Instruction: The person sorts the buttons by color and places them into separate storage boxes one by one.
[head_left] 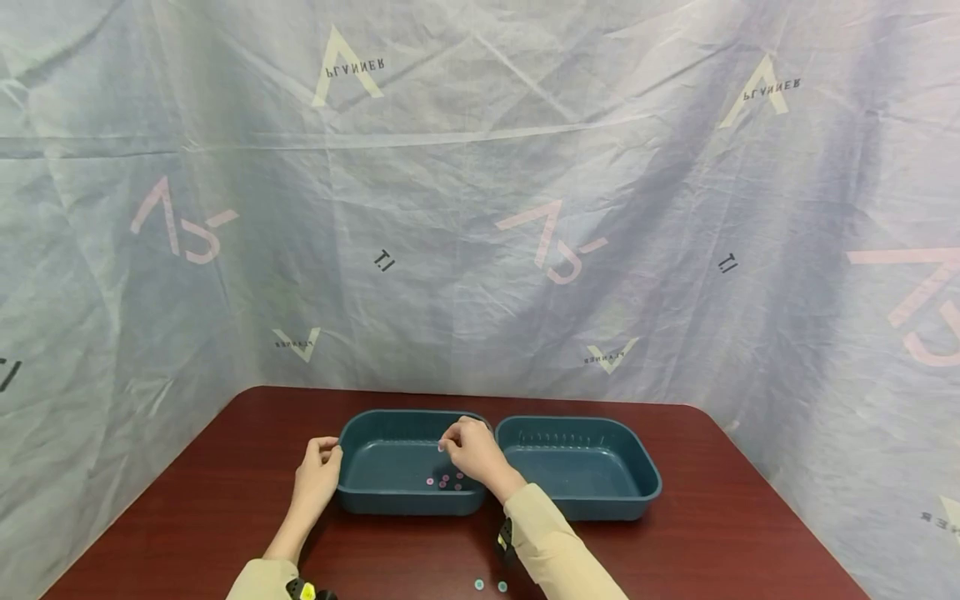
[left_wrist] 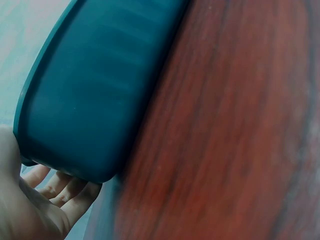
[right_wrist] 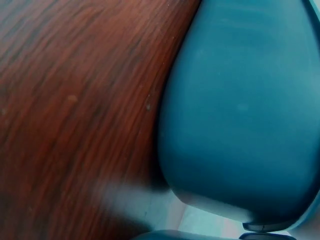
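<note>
At the left end of the left teal basin (head_left: 408, 502), my left hand (head_left: 317, 475) grips the rim and side. The left wrist view has its fingers (left_wrist: 75, 197) curled against the basin's outer end wall. My right hand (head_left: 472, 450) hovers over the right part of this basin, thumb and fingertips pinching a tiny pinkish button (head_left: 441, 448). Several pink buttons (head_left: 442, 484) lie scattered on the basin floor below that hand. Mostly the basin's outer wall (right_wrist: 240, 110) fills the right wrist view, where the pinching fingertips are hidden.
A second teal basin (head_left: 607, 508) stands close beside the first, on the right. Two pale teal buttons (head_left: 479, 585) lie on the dark red wooden table (head_left: 405, 554) near its front. Grey printed cloth (head_left: 465, 292) hangs behind and along the sides.
</note>
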